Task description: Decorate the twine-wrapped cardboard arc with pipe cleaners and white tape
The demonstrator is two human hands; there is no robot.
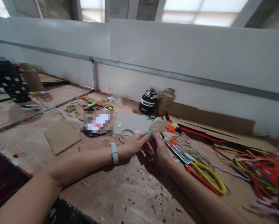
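Near the middle of the view, my left hand and my right hand meet over the table, both pinching a small green piece between their fingertips. A pale watch band circles my left wrist. Just behind my right hand lies a twine-wrapped piece with orange, yellow-green and dark star shapes on it. Scissors with red and yellow handles lie beside my right forearm. A grey tape ring rests left of my left hand.
Colourful fuzzy strands are heaped at the right. A black bottle and a twine spool stand by the wall. Cardboard lies at left; a person's patterned sleeve shows at far left.
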